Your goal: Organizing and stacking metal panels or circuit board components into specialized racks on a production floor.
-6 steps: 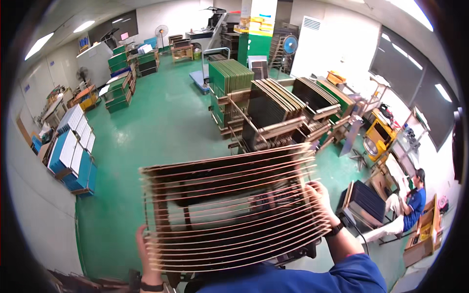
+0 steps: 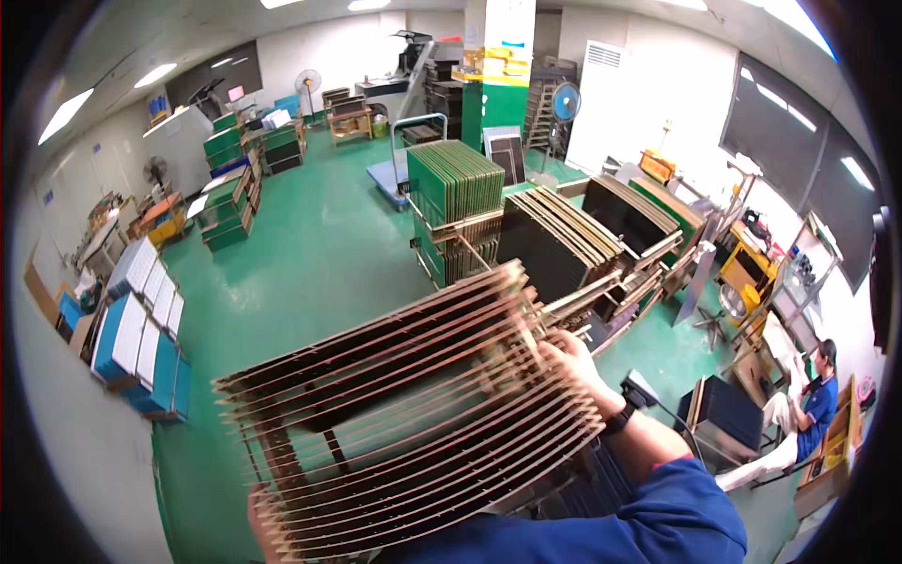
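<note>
A wide slatted rack (image 2: 404, 414) of thin pale strips is held out in front of me, its right end higher than its left. Its middle can be seen through between the strips. My right hand (image 2: 571, 362) is closed around the right end, a dark band on its wrist. At the lower left end my left hand (image 2: 260, 522) presses against the rack, its fingers mostly hidden behind the strips. Just beyond the rack's right end stands a row of upright dark panels (image 2: 554, 235) in a wooden holder, with green panels (image 2: 456, 188) behind it.
Further right are more dark panels (image 2: 620, 216) in a holder. A seated person (image 2: 813, 409) in blue is at the right, beside a dark stack (image 2: 728, 414). Blue and white stacks (image 2: 141, 329) line the left wall. A trolley (image 2: 390, 179) and a green pillar (image 2: 493, 113) stand farther back.
The rack has shifted left and tilted, its left end dropping and its right end rising. Both my hands move with it, and the view has turned slightly.
</note>
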A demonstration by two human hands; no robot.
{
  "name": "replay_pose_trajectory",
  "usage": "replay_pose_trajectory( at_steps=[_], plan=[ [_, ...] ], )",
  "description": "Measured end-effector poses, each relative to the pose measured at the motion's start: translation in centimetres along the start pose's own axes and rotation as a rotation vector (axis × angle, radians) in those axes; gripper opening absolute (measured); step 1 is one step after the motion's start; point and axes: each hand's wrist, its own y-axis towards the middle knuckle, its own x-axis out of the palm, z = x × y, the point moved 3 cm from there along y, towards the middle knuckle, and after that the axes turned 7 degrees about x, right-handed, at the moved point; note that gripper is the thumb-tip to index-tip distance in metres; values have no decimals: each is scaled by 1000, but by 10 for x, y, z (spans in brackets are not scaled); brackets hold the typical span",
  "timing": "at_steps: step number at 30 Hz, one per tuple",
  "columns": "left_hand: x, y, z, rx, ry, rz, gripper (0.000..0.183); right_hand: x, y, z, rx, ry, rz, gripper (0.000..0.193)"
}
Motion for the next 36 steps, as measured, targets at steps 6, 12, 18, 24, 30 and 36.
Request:
replay_pose_trajectory(
  at_steps=[6, 12, 18, 24, 30, 36],
  plan=[
    [87, 131, 127, 367, 134, -130, 45, 116, 186, -63, -102, -35, 18, 41],
    [183, 280, 211, 394, 217, -208, 42, 181, 384, -100, -99, 6, 1, 37],
    [282, 449, 282, 358, 127, -95, 43, 258, 603, -180, -192, 124, -69, 40],
    [362, 611, 360, 361, 56, -66, 43, 329, 758, -283, -133, 166, -133, 36],
    [447, 819, 437, 419, -5, -130, 44, 375, 907, -337, -63, 110, -86, 35],
    [581, 998, 526, 454, -46, -310, 44, 368, 1026, -376, -7, 256, 65, 29]
  ],
)
